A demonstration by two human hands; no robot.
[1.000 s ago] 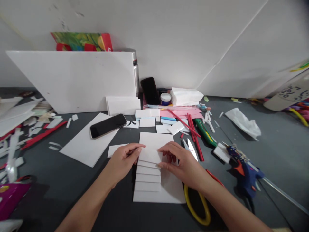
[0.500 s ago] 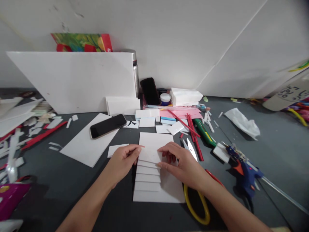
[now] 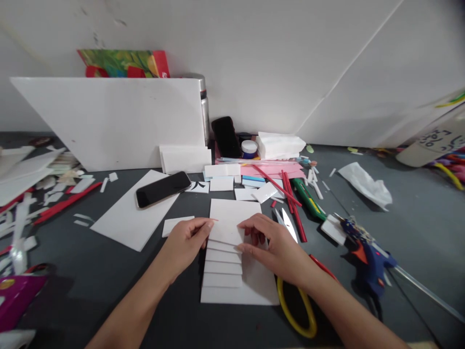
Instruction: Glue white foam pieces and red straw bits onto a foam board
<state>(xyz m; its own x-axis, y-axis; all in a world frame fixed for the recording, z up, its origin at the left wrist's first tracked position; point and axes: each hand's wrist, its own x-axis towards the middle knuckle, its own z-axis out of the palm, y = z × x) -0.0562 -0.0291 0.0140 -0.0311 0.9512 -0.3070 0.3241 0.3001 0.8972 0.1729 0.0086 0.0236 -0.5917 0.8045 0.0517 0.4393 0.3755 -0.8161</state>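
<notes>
A white foam sheet [image 3: 234, 213] lies flat on the dark table in front of me, with several white strips [image 3: 222, 267] stacked like steps on its left half. My left hand [image 3: 185, 242] pinches the left end of the topmost strip [image 3: 225, 235]. The right end of that same strip is pinched between thumb and fingers of my right hand [image 3: 274, 245]. Both hands rest on the sheet, fingers curled.
A black phone [image 3: 162, 188] lies on a white sheet at left. Scissors [image 3: 286, 224] with yellow handles, red sticks [image 3: 290, 196], a green cutter [image 3: 308, 198] and a blue glue gun [image 3: 366, 257] lie at right. A big white board [image 3: 112, 121] leans on the wall. Scraps litter the left.
</notes>
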